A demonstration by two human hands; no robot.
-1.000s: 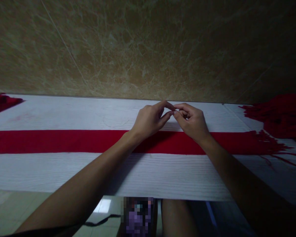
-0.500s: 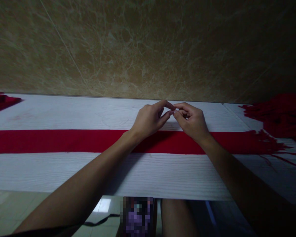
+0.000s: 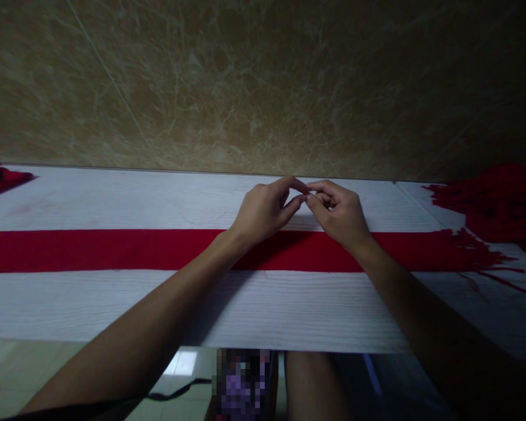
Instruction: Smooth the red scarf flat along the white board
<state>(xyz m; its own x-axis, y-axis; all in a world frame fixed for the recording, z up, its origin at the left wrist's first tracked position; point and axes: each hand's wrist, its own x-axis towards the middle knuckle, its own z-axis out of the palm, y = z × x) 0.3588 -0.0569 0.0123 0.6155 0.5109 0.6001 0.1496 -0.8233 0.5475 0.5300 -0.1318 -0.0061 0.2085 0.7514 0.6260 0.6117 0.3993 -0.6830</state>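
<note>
Just the view nudged slightly since the last frame, hands basically haven't budged. Left hand (image 3: pixel 258 214) and right hand (image 3: pixel 339 214) meet at the fingertips, can't tell if anything's pinched there. Red scarf (image 3: pixel 114 250) lies flat on the table (image 3: pixel 114 304) beneath both wrists.

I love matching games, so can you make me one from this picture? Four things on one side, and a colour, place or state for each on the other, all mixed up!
Things:
1. wall
2. long strip
3. table
4. left hand

Clues:
A. fingertips close to those of the right hand
B. white, with fine grain lines
C. brown, with pale veins
D. red, lying flat, with one fringed end

Right pairs: 1-C, 2-D, 3-B, 4-A
</note>
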